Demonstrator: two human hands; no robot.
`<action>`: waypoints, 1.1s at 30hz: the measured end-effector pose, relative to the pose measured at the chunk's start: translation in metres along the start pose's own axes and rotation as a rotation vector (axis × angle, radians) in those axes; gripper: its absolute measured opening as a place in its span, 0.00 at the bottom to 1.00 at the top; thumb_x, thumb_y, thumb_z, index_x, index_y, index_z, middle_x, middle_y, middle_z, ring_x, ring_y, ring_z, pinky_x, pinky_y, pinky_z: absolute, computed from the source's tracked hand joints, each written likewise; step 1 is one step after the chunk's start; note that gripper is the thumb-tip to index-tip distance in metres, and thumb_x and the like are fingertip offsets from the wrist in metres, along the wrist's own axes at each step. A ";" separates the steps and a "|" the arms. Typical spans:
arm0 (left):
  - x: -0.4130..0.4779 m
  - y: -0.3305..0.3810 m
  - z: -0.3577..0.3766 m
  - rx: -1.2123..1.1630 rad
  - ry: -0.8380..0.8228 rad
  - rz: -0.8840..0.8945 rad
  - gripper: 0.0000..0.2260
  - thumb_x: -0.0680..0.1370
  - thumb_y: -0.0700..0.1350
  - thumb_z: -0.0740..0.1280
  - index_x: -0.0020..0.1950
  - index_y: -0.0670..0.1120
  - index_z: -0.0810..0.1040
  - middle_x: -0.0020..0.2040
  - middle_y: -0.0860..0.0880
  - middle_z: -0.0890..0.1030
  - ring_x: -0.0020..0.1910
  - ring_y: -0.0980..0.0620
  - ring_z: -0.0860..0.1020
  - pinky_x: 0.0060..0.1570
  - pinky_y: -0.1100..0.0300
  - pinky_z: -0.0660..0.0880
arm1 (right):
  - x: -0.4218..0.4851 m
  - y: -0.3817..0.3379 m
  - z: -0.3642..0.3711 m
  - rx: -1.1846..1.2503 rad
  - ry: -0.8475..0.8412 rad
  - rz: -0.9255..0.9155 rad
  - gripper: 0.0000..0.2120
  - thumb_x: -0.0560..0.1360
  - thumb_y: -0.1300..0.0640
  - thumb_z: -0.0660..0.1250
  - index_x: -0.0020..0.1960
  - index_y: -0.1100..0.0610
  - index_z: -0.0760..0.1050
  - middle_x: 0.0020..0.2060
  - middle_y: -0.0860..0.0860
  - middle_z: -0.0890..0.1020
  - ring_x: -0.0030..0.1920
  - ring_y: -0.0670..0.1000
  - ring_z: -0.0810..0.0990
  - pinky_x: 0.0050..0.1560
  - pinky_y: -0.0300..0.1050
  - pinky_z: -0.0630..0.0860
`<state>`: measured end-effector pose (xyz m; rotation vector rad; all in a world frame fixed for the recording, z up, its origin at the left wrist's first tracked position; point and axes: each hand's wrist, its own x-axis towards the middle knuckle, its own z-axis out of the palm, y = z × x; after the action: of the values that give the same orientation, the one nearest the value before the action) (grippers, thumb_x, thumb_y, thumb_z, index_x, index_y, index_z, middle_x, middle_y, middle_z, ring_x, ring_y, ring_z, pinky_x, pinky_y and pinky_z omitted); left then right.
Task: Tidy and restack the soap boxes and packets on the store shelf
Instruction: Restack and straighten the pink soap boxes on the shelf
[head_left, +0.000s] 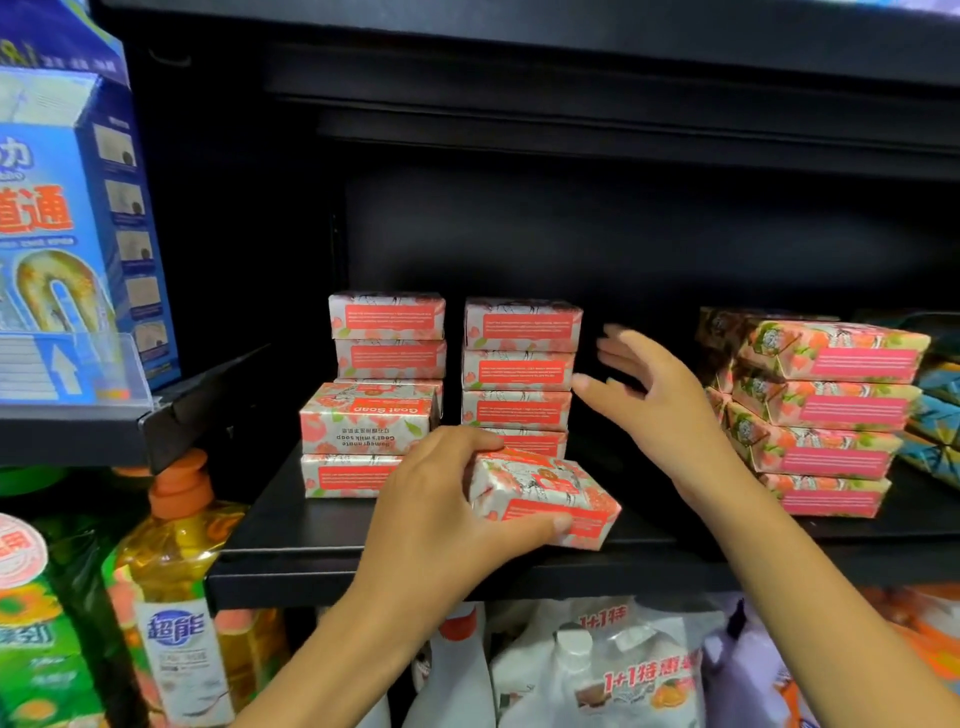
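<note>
1. Left hand (441, 499) grips a soap box (545, 496) near the front edge of the black shelf (322, 525); its thumb lies along the box's lower front edge and its fingers curl over the top left corner; the box is tilted.
2. Right hand (660, 400) is open with fingers spread and blurred, just right of the red-labelled middle stack (519, 369); whether the thumb tip touches that stack cannot be told.
3. Behind the left hand and to its left stands the left stack (387, 332); in front of it lie two front boxes (363, 421), the upper one with its print upside down.
4. Right of the right hand, well apart, sit pink-labelled packets (821, 405), piled four high.
5. Below the left forearm stands a yellow pump bottle (171, 561); white refill pouches (597, 670) lie under the shelf.
</note>
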<state>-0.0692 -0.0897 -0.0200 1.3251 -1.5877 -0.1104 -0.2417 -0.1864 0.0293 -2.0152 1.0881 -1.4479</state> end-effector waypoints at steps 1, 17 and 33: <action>0.004 0.000 0.002 0.029 -0.019 -0.003 0.31 0.58 0.66 0.75 0.57 0.58 0.71 0.49 0.66 0.72 0.50 0.65 0.74 0.48 0.73 0.70 | -0.012 0.003 -0.006 -0.042 -0.013 -0.023 0.31 0.72 0.52 0.70 0.71 0.52 0.64 0.62 0.41 0.70 0.62 0.38 0.69 0.52 0.23 0.68; 0.012 -0.001 0.010 0.441 -0.059 0.226 0.14 0.70 0.50 0.75 0.51 0.45 0.80 0.49 0.50 0.81 0.51 0.50 0.76 0.50 0.66 0.63 | -0.101 0.023 -0.031 -0.648 -0.350 -0.147 0.29 0.71 0.38 0.64 0.70 0.41 0.62 0.61 0.29 0.59 0.61 0.29 0.55 0.57 0.18 0.49; 0.023 0.002 0.015 0.510 0.011 0.208 0.11 0.72 0.52 0.73 0.49 0.47 0.80 0.47 0.51 0.81 0.49 0.51 0.76 0.46 0.63 0.67 | -0.101 0.027 -0.031 -0.668 -0.341 -0.153 0.29 0.70 0.37 0.64 0.69 0.41 0.63 0.59 0.27 0.57 0.61 0.29 0.55 0.54 0.14 0.46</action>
<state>-0.0784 -0.1138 -0.0119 1.5221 -1.8036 0.4571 -0.2945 -0.1191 -0.0386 -2.7211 1.4057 -0.7953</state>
